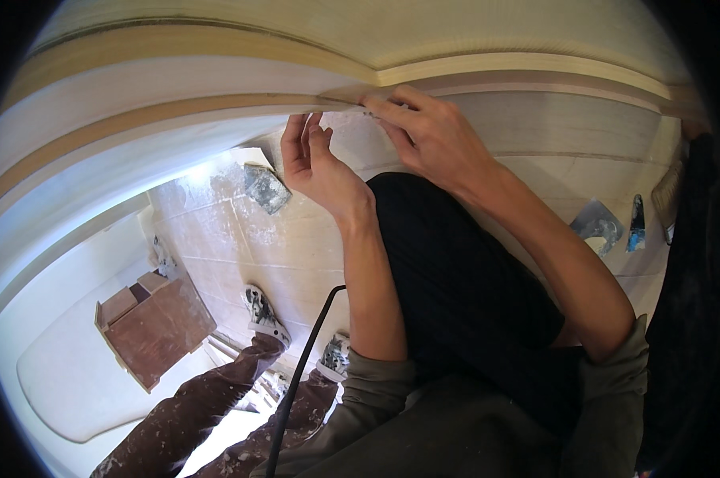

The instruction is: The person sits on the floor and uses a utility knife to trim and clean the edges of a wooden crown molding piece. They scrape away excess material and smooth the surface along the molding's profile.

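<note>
**Inspector:** Far left first. A brown wooden box (156, 327) lies on the pale tiled floor (216, 239), well below the work. Right of it, two paint-spattered shoes (264, 312) and spattered trousers (208, 406); a black cable (300, 382) hangs beside them.

**Clerk:** And the hands?

**Inspector:** The left hand (316, 163) is raised near the tan strip of tape (176, 115) that runs along the pale moulding. Its fingers (308, 131) are pressed together and slightly curled, tips just under the strip's edge (touching or not, I cannot tell). The right hand (431, 131) sits to the right and farther; its fingertips (376, 103) appear to pinch or press the strip's end at the corner. I judge one hand steadies while the other works the edge.

**Clerk:** Further right?

**Inspector:** A grey trowel-like tool (599, 225) and a blue-handled one (637, 227) rest on a pale surface (551, 171). The right rim is dark and cut off. The exact grip on the strip is too small to read.
</note>
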A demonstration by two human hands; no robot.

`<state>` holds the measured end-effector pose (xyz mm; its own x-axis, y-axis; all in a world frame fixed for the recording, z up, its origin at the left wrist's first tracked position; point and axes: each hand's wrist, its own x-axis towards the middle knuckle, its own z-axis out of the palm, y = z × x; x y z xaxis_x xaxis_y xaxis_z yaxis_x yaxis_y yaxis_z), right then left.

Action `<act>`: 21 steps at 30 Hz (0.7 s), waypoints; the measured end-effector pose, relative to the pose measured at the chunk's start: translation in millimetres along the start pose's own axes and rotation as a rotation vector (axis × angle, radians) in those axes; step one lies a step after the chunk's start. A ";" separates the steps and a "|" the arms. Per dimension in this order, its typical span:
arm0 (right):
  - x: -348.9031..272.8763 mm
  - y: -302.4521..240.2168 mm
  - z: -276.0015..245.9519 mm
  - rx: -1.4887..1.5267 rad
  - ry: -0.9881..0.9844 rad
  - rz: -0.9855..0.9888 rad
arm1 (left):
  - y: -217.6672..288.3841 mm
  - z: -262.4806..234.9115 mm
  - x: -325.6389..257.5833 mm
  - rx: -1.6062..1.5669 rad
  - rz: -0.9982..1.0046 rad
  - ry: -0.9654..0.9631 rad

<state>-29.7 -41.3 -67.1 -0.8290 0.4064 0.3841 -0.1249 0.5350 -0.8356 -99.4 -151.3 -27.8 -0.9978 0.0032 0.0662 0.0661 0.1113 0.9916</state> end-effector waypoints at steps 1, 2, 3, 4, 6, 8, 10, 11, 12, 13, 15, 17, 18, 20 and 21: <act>-0.6 1.0 0.4 0.006 0.008 -0.002 | -0.3 0.0 0.2 -0.003 -0.001 0.000; -1.0 1.6 0.2 -0.008 -0.017 0.016 | -0.3 -0.2 0.2 -0.006 -0.001 0.000; -1.6 2.3 -0.5 -0.021 -0.042 0.033 | -0.2 -0.6 0.1 0.004 -0.001 0.003; -2.3 3.0 -1.3 -0.035 -0.067 0.050 | 0.0 -1.1 -0.2 0.013 0.000 0.006; -8.1 9.3 -0.3 -0.075 -0.090 0.088 | 1.0 -0.2 -0.3 0.020 0.001 0.005; -12.3 12.5 -0.5 -0.059 -0.081 0.101 | 1.7 0.2 -0.6 0.024 0.002 0.006; -15.9 11.4 -1.2 0.013 -0.038 0.090 | 1.3 1.4 -0.9 0.015 0.009 0.008; -14.4 7.9 -2.1 0.024 -0.021 0.076 | 0.3 1.8 -0.9 0.010 0.011 0.007; -12.0 4.2 -1.7 0.036 -0.004 0.062 | -0.9 0.9 -0.6 0.004 0.006 0.006; -9.4 0.7 -1.1 0.047 0.013 0.048 | -2.0 -0.4 0.0 -0.001 0.001 0.006; -4.3 -1.4 2.1 0.053 0.026 0.037 | -1.9 -1.5 0.9 -0.005 0.002 0.004; -1.5 -0.5 3.6 0.045 0.036 0.028 | -2.4 -1.3 0.0 -0.001 0.005 -0.002; -1.0 0.8 4.9 0.034 0.039 0.024 | -2.4 -1.1 -0.1 -0.005 0.005 -0.004; -0.6 2.9 6.0 0.020 0.036 0.019 | -2.3 -0.8 0.0 -0.010 0.005 -0.008; -0.6 3.7 6.1 0.017 0.030 0.019 | -2.1 -0.7 -0.1 -0.003 0.005 -0.006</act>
<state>-33.0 -44.1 -72.9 -0.8146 0.4384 0.3798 -0.1191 0.5144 -0.8492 -99.4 -152.2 -29.9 -0.9974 0.0094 0.0708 0.0714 0.1081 0.9916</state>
